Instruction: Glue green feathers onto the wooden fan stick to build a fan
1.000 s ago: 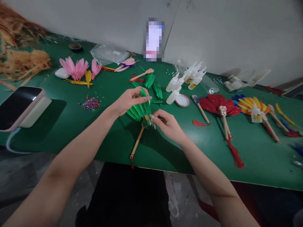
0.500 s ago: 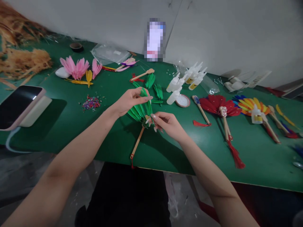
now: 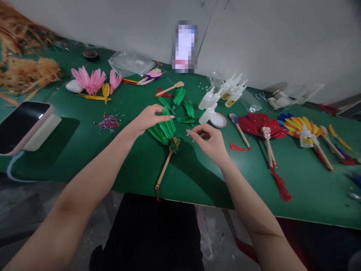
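A feather fan (image 3: 163, 131) lies on the table, its green feathers spread away from me. The fan's wooden handle (image 3: 163, 171) points toward me and ends in a red tassel. My left hand (image 3: 153, 119) is over the upper feathers, thumb and fingers closed around a green feather tip. To the right of the fan, apart from it, is my right hand (image 3: 208, 142); its thumb and fingertips are drawn together, and anything between them is too small to make out. Loose green feathers (image 3: 188, 109) lie just beyond, by a bare wooden handle (image 3: 170, 89).
Several glue bottles (image 3: 208, 113) stand behind my right hand near a small dish (image 3: 218, 120). Finished-looking red (image 3: 262, 126) and yellow fans (image 3: 301, 126) lie at right. Pink feathers (image 3: 91, 81), colourful chips (image 3: 109, 122) and a phone (image 3: 26, 124) are at left; another screen (image 3: 184, 47) leans on the wall.
My right hand has drawn back to the right, off the fan's base. My left hand has shifted slightly left and down, and the feather at the fan's right side now lies closer to the others.
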